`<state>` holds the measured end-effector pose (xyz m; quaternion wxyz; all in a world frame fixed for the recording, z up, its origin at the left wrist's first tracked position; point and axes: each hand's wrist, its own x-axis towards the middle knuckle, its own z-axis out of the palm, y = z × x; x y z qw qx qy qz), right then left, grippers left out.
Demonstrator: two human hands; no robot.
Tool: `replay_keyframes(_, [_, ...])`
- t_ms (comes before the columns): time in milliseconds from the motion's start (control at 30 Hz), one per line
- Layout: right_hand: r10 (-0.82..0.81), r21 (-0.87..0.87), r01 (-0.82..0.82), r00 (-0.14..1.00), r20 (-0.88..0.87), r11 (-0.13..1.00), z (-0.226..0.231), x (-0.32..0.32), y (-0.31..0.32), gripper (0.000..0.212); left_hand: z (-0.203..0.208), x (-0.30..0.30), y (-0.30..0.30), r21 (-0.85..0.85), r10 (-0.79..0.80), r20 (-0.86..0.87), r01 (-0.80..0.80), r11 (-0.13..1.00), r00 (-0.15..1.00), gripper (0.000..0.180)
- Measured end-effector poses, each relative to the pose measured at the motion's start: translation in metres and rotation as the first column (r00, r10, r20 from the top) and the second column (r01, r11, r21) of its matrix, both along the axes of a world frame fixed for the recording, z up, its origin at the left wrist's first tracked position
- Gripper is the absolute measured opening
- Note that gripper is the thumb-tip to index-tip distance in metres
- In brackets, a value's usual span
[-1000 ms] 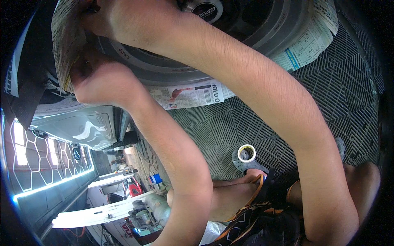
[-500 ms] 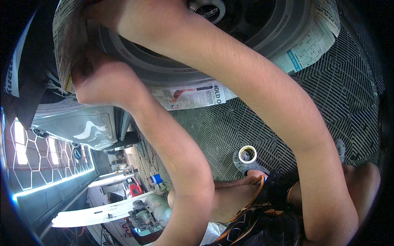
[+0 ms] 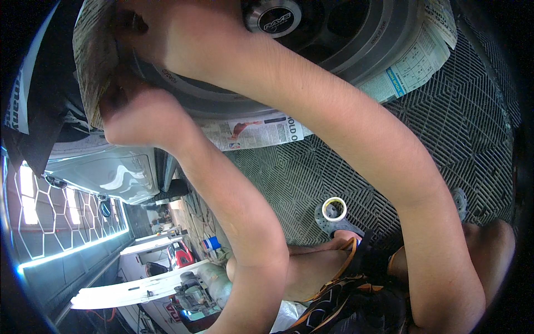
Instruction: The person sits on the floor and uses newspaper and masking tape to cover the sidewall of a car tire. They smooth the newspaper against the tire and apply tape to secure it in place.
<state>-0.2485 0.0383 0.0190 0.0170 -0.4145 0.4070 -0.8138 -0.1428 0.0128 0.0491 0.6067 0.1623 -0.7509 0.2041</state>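
In the head view, we are seeing the newspaper sheet [image 3: 92, 61] running lengthwise top-to-bottom past the left edge of the wheel [image 3: 320, 33], just left of our left hand [image 3: 144, 114] and right hand [image 3: 147, 33], neither clearly nearer, shadow keeping us from telling their grip.

The right hand [image 3: 143, 33] is now showing more clearly than half a second ago, when it was blurred. The hub cap [image 3: 275, 18] is appearing a little lower and more to the left, with more of its round face visible. The newspaper [image 3: 250, 132] is also lying slightly more leftward, and the pale banner [image 3: 21, 92] is showing more of its lettering.
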Motion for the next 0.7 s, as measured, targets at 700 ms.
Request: replay_keyframes(700, [0.04, 0.012, -0.041, 0.998, 0.055, 0.999, 0.009, 0.008, 0.003, 0.03, -0.011, 0.004, 0.015, 0.094, 0.103, -0.038, -0.099, 0.991, 0.994, 0.027])
